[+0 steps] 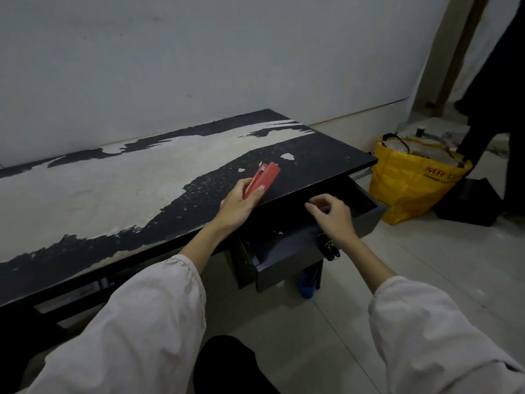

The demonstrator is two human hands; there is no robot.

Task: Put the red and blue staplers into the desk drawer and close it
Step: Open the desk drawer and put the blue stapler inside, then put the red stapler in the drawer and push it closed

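The left hand (241, 203) grips one red stapler (262, 180) by its rear end, nose at 1 o'clock, raised over the desk (113, 189) edge, presumably for carrying to the drawer (306, 248). The drawer is pulled open at 3 o'clock of that hand. The right hand (332, 213) is over the drawer interior, fingers curled; a blue sliver (326, 212) shows under it, probably the blue stapler, but the grip cannot be confirmed. Count: one red stapler, one drawer, two hands. A yellow bag (409, 183) stands at 2 o'clock.
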